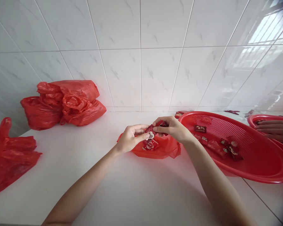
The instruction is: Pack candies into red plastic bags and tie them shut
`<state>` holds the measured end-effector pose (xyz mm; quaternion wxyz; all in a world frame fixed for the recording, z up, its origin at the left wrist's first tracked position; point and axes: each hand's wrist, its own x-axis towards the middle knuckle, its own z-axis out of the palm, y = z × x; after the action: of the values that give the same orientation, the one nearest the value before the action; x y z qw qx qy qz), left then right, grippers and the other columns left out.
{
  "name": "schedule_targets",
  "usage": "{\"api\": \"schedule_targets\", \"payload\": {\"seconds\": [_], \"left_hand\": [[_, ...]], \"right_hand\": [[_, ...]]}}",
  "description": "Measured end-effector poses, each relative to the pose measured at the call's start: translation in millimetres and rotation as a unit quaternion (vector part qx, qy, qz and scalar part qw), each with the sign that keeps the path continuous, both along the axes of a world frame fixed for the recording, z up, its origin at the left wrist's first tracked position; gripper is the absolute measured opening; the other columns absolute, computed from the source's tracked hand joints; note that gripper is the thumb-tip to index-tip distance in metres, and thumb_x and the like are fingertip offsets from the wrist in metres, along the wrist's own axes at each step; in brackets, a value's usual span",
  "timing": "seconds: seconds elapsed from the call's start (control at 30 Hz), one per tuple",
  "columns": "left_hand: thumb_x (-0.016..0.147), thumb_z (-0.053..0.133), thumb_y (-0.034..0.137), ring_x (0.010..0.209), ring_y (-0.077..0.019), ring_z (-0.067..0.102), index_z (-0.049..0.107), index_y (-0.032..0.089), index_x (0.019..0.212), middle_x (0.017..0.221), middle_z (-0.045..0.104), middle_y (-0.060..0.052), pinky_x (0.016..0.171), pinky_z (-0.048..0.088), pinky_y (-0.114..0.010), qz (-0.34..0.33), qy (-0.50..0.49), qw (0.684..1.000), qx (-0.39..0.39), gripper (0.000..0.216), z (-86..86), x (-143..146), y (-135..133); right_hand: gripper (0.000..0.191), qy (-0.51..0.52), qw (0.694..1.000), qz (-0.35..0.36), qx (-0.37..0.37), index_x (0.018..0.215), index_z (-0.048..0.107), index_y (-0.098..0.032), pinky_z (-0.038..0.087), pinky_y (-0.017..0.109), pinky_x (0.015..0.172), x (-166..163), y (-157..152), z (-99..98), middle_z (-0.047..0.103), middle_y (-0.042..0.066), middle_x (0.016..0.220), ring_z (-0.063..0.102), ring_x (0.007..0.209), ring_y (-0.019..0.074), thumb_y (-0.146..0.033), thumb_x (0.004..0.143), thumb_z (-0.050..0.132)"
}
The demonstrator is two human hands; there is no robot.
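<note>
My left hand (131,137) and my right hand (172,128) meet over a small red plastic bag (163,148) lying on the white table. Both hands pinch a small red packet with a white tag (151,134) between their fingertips, just above the bag's mouth. More red packets with white print (150,145) show inside the bag. My right forearm runs alongside the near rim of a large red perforated basket (261,153).
The red basket holds several small red wrapped sweets (223,147). Another person's hand (274,130) rests on a second red basket (269,118) at the far right. Full red plastic bags (63,103) sit at the back left and one (9,157) at the left edge.
</note>
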<state>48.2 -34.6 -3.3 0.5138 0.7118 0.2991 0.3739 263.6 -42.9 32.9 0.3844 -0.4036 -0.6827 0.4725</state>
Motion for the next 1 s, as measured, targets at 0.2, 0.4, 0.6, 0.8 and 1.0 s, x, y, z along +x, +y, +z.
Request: {"api": "schedule_targets", "payload": {"seconds": [0.2,0.4,0.6,0.8,1.0], "left_hand": [[0.089,0.061,0.034,0.103,-0.0229,0.066,0.064,0.019,0.124,0.116,0.07,-0.008,0.09,0.052,-0.035,-0.005,0.079,0.997,0.019,0.038,-7.8,-3,10],[0.087,0.056,0.033,0.112,-0.0247,0.063,0.066,0.023,0.117,0.12,0.069,-0.005,0.095,0.05,-0.037,0.084,0.25,0.962,0.074,0.033,-27.9,-11,25],[0.088,0.055,0.03,0.12,-0.0229,0.059,0.064,0.025,0.123,0.13,0.064,-0.004,0.103,0.047,-0.036,0.073,0.183,0.976,0.087,0.036,-29.1,-8,25],[0.088,0.061,0.034,0.113,-0.0247,0.063,0.066,0.02,0.121,0.123,0.068,-0.008,0.1,0.049,-0.039,-0.01,0.036,0.999,0.006,0.036,-15.9,2,17],[0.087,0.062,0.042,0.097,-0.0244,0.067,0.074,0.016,0.096,0.098,0.074,-0.008,0.089,0.052,-0.036,-0.007,0.042,0.999,-0.013,0.03,-22.0,3,17]], "right_hand": [[0.015,-0.011,0.999,-0.052,0.001,0.097,0.064,-0.016,0.045,0.024,0.06,3,4,-3.3,0.065,0.002,0.072,0.059,0.065,0.012,-0.024,0.084,0.062],[0.012,-0.074,0.997,-0.017,-0.025,0.086,0.064,-0.015,0.046,0.025,0.06,1,5,-6.5,0.066,0.004,0.071,0.061,0.069,0.014,-0.023,0.085,0.056],[0.015,-0.098,0.995,0.025,0.005,0.085,0.065,-0.016,0.044,0.025,0.058,-1,9,-14.6,0.058,-0.001,0.067,0.053,0.061,0.0107,-0.029,0.086,0.058],[0.03,-0.07,0.995,0.046,-0.05,0.099,0.053,-0.021,0.048,0.027,0.057,-6,12,-23.3,0.061,-0.004,0.07,0.057,0.058,0.0121,-0.03,0.078,0.071],[0.042,-0.122,0.991,0.054,-0.026,0.105,0.055,-0.021,0.046,0.026,0.06,-1,12,-21.3,0.068,-0.001,0.08,0.061,0.068,0.0138,-0.03,0.071,0.078]]}}
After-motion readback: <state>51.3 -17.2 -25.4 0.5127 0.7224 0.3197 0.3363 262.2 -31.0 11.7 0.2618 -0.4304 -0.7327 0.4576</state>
